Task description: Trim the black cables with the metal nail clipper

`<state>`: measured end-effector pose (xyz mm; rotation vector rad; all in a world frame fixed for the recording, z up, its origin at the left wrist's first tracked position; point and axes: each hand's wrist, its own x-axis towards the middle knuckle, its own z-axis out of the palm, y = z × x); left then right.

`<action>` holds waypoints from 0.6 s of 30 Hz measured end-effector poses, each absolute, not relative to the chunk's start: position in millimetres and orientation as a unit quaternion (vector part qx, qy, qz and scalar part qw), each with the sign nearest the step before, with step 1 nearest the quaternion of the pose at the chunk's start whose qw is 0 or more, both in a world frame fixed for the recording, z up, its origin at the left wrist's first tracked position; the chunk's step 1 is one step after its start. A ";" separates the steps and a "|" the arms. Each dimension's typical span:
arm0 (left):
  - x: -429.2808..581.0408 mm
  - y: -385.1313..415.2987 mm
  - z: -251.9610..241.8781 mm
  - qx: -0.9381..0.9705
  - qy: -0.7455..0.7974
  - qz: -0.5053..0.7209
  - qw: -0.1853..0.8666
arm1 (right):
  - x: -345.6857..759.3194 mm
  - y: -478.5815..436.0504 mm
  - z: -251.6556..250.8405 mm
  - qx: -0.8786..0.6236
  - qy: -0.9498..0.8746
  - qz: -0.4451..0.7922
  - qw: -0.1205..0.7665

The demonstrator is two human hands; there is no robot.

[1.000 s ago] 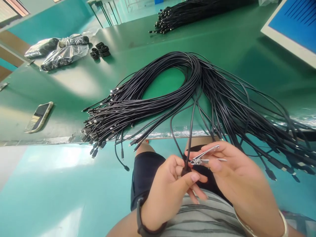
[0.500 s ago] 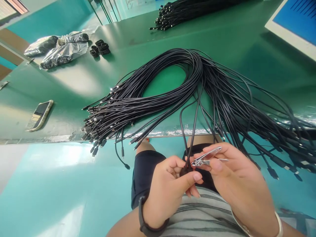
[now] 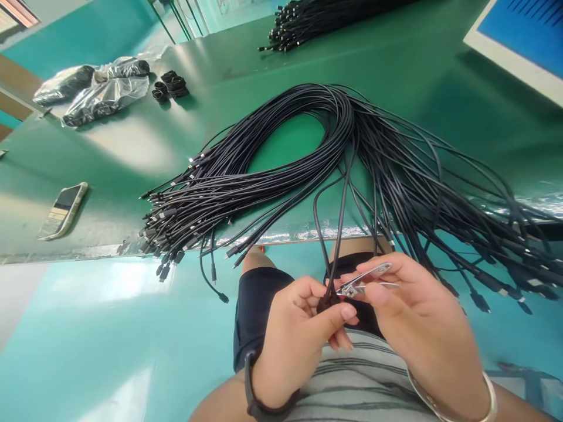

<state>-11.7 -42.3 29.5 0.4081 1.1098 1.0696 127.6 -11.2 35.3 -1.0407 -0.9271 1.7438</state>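
Note:
My left hand [image 3: 303, 328] is closed around the ends of a black cable [image 3: 338, 246], pinching its dark connector part between thumb and fingers above my lap. A silver nail clipper [image 3: 367, 278] is gripped between the thumb and fingers of my right hand [image 3: 417, 316]. The clipper's jaws meet the cable end beside my left thumb; exactly what lies between them is too small to tell. The held cable runs up over the table edge into a large looped bundle of black cables [image 3: 303, 158].
The green table [image 3: 211, 76] bears a phone [image 3: 64, 210], plastic bags of black items [image 3: 105, 97], small black coils [image 3: 173, 87], another cable bundle [image 3: 294, 26] and a blue-and-white box [image 3: 523, 41]. Many cable ends hang over the front edge.
The whole view has shifted slightly, so the table's things sit a little further left. Both hands keep the same grip on the cable and the nail clipper.

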 end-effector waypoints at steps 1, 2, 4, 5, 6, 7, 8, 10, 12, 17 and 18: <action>-11.8 -42.0 30.0 0.183 0.499 0.479 0.698 | 127.6 -11.6 35.2 -0.419 -0.372 0.702 0.440; -12.0 -41.7 30.5 0.182 0.500 0.479 0.698 | 127.5 -11.9 35.1 -0.418 -0.374 0.700 0.442; -12.2 -40.9 31.2 0.179 0.503 0.476 0.699 | 127.4 -11.7 34.8 -0.422 -0.386 0.689 0.445; -12.0 -40.6 31.4 0.177 0.504 0.475 0.699 | 127.3 -11.4 34.8 -0.430 -0.393 0.680 0.445; -11.7 -40.2 31.5 0.176 0.505 0.474 0.700 | 127.1 -11.1 35.1 -0.441 -0.399 0.672 0.440; -11.3 -39.9 31.5 0.174 0.505 0.473 0.701 | 126.9 -10.9 35.5 -0.456 -0.402 0.665 0.434; -10.7 -39.6 31.6 0.173 0.506 0.472 0.701 | 126.5 -10.8 36.1 -0.471 -0.404 0.657 0.428; -9.8 -38.9 31.6 0.168 0.509 0.469 0.702 | 125.7 -11.0 37.4 -0.495 -0.401 0.643 0.425; -9.7 -38.1 31.5 0.164 0.512 0.464 0.704 | 125.2 -11.8 37.9 -0.499 -0.395 0.638 0.433; -13.3 -37.4 30.1 0.156 0.527 0.455 0.701 | 126.7 -12.9 33.7 -0.456 -0.366 0.666 0.464; -14.0 -37.8 29.7 0.157 0.529 0.452 0.701 | 127.1 -12.3 32.6 -0.454 -0.364 0.664 0.469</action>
